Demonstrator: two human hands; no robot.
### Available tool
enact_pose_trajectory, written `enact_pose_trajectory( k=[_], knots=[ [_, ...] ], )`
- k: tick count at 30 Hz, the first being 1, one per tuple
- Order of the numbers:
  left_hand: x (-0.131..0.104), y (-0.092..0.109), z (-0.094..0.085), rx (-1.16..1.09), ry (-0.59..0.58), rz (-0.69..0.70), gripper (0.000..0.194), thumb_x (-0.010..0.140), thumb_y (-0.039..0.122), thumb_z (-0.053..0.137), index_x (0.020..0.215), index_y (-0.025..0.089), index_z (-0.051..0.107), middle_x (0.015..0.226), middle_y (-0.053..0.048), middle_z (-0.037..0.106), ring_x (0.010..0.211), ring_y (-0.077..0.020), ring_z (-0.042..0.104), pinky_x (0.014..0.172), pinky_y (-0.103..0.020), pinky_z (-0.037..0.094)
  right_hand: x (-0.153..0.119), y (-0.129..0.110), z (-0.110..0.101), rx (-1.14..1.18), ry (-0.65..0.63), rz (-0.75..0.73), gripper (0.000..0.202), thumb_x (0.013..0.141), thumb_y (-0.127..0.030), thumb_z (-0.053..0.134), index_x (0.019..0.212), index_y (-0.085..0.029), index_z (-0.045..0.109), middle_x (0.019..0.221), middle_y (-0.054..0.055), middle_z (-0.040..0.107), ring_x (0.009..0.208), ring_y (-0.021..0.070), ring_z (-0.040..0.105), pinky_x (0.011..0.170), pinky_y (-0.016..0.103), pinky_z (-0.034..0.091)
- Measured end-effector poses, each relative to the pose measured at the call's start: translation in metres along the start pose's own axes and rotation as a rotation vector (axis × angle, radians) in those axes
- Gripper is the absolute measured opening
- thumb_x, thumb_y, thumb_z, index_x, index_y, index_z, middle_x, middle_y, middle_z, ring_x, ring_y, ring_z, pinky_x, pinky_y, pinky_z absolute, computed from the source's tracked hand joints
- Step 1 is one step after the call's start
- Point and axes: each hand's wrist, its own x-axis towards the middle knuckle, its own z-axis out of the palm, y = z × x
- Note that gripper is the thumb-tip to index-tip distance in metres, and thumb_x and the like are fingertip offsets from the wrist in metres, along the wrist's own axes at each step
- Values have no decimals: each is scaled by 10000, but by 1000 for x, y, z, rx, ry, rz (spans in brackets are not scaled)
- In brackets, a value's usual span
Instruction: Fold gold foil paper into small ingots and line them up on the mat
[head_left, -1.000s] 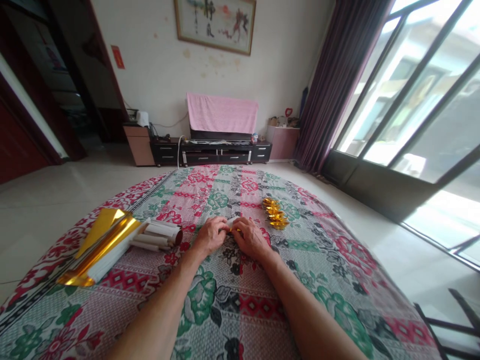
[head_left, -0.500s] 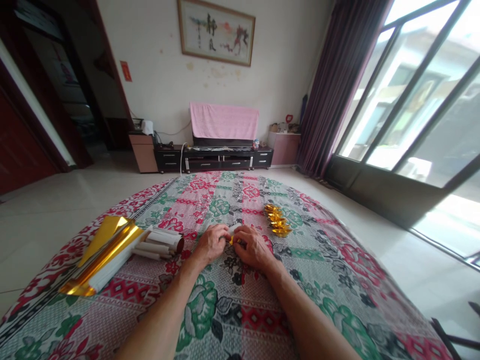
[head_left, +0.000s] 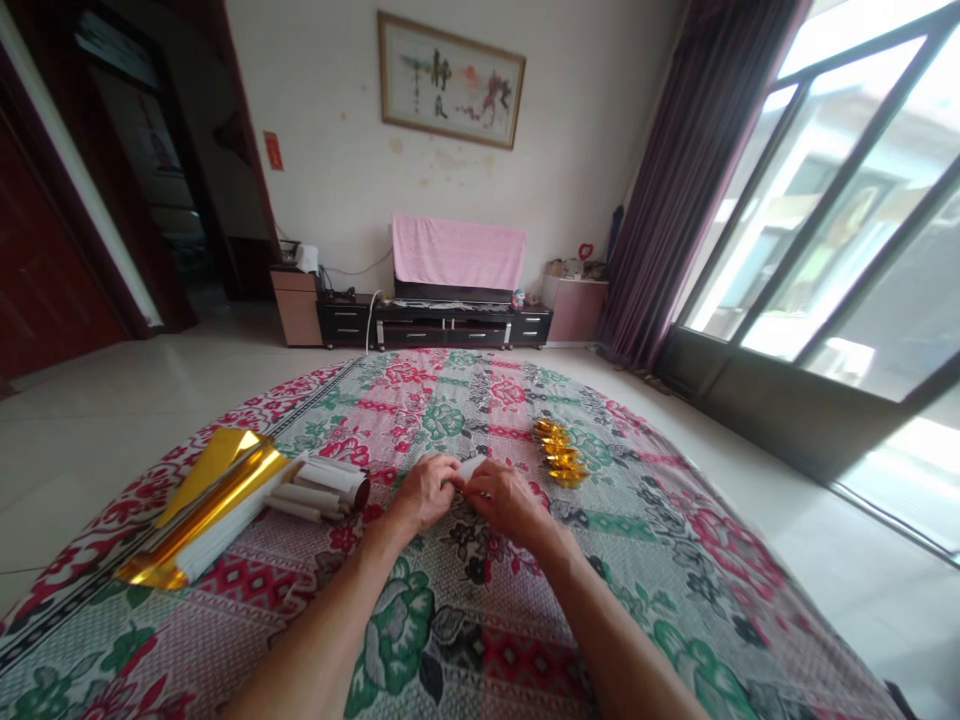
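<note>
Both hands meet over the middle of a flowered cloth (head_left: 442, 420). Between my left hand (head_left: 431, 488) and my right hand (head_left: 504, 495) is a small piece of foil paper (head_left: 471, 466), its white side up and a sliver of gold low between the fingers. My left fingers pinch its left edge; my right fingers are bent over its right side. Much of the paper is hidden under the fingers. Right of my hands stands a row of folded gold paper ingots (head_left: 561, 455). Left of them lies a stack of gold foil sheets (head_left: 217, 510).
White paper rolls and a tube (head_left: 322, 487) lie beside the foil stack, on the left of the cloth. Beyond the cloth's far edge is a low black TV cabinet (head_left: 457, 330) with a pink towel (head_left: 459, 250) over the television. A glass door (head_left: 840, 220) is at right.
The camera view has shifted slightly, so the room sits lower and to the right. My fingers have drawn closer around the paper, and less gold shows.
</note>
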Motion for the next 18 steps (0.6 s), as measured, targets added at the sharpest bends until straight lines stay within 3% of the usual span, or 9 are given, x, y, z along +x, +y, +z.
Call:
enact_pose_trajectory(
  k=[18],
  knots=[
    [-1,-3,1,-13,29,34,305,671,55,444,762,202,695,1015,-18,651,960,-179,561,919,-320,428,-2,-11,12,-134,146,167,137,853,-142,435,759,-169,532,779,33,507,707,132,472,639,231,332]
  ],
)
